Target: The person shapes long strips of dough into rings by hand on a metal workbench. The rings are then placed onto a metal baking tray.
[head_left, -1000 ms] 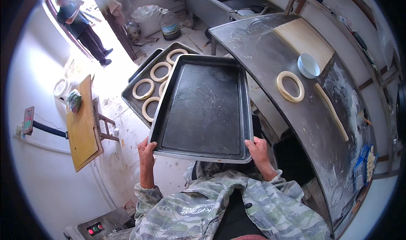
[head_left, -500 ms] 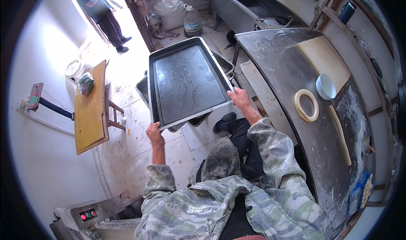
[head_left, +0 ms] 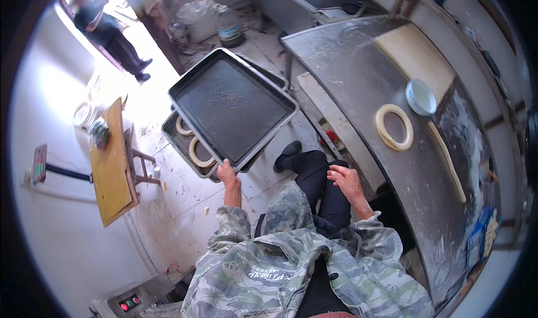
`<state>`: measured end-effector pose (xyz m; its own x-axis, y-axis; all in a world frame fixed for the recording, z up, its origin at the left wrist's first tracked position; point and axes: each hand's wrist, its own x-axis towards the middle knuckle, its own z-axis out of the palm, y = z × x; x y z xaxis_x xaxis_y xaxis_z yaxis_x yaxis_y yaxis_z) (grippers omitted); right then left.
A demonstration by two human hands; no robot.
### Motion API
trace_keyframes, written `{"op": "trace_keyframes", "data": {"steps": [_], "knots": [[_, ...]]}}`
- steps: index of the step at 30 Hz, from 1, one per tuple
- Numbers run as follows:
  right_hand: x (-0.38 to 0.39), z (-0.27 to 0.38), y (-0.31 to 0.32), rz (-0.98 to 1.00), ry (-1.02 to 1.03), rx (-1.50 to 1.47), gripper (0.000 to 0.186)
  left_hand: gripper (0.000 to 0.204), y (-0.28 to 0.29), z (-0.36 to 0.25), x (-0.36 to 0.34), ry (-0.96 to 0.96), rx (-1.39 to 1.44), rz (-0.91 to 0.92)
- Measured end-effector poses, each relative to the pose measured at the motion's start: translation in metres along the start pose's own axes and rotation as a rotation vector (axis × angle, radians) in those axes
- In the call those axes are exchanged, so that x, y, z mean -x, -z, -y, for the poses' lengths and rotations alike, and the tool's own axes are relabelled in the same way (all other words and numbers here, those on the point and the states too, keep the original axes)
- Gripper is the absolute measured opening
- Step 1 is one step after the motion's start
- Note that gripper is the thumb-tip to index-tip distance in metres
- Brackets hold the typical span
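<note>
The left hand (head_left: 228, 174) is closed on the near corner of the tray (head_left: 232, 105) over dough rings (head_left: 192, 152), the right hand (head_left: 346, 180) half-curled and empty

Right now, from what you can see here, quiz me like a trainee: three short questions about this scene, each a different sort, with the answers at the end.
1. Which hand holds the upper tray, and by what part?

2. What shape is the dough piece to the left of the pale bowl on the metal bench?
A) A ball
B) A ring
C) A cube

3. True or false: at least two dough rings show in the lower tray.

Key:
1. The left hand, by the corner nearest the person.
2. B.
3. True; the upper tray hides part of the lower one, so the full count cannot be told.
</note>
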<state>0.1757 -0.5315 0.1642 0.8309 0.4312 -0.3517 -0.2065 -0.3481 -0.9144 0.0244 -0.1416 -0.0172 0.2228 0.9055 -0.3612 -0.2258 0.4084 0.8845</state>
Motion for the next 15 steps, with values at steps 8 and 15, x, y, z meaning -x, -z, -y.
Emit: {"op": "trace_keyframes", "data": {"steps": [8, 15], "knots": [[0.075, 0.022, 0.113, -0.308, 0.178, 0.009, 0.032, 0.033, -0.040, -0.085, 0.077, -0.747, -0.873, 0.099], [0.057, 0.040, 0.200, -0.703, 0.325, 0.325, 0.035, 0.023, -0.243, -0.103, 0.203, -0.874, -0.725, 0.846]]}}
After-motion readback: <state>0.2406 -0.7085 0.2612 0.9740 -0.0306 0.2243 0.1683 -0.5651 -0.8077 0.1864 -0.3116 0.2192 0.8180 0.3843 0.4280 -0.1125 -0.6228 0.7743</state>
